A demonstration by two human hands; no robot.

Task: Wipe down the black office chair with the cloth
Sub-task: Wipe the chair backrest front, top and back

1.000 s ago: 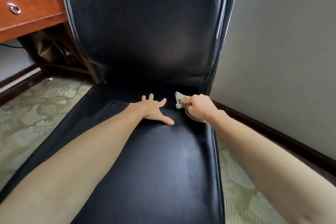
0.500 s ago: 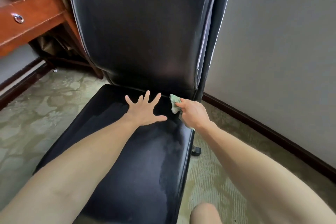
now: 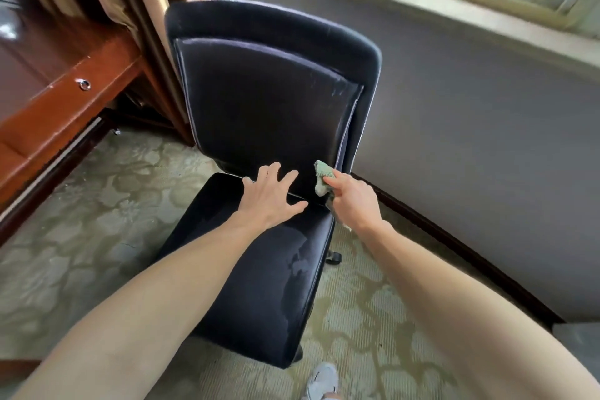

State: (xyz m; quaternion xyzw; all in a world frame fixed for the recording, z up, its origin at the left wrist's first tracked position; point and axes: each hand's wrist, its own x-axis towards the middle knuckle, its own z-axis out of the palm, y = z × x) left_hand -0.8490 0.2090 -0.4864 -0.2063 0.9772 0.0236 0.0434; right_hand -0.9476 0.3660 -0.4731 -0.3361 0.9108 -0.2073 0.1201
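Note:
The black office chair (image 3: 259, 101) stands in the middle of the view, its whole backrest and seat visible. Damp streaks show on the right half of the seat. My left hand (image 3: 272, 195) is spread with straight fingers at the back of the seat, by the crease under the backrest. My right hand (image 3: 352, 201) grips a small green cloth (image 3: 324, 176) at the lower right corner of the backrest, and part of the cloth hangs below the hand.
A reddish wooden desk (image 3: 48, 101) with a drawer ring stands at the left, with tan curtains (image 3: 130, 0) behind it. A grey wall (image 3: 470, 127) with dark skirting and a window sill (image 3: 454, 6) is close on the right. Patterned carpet (image 3: 97, 221) surrounds the chair; my shoe (image 3: 323, 381) is below the seat.
The view has pulled back and up, so the whole chair, the window and the curtains now show. My left hand has lifted from the seat towards the backrest crease. My right hand still holds the cloth.

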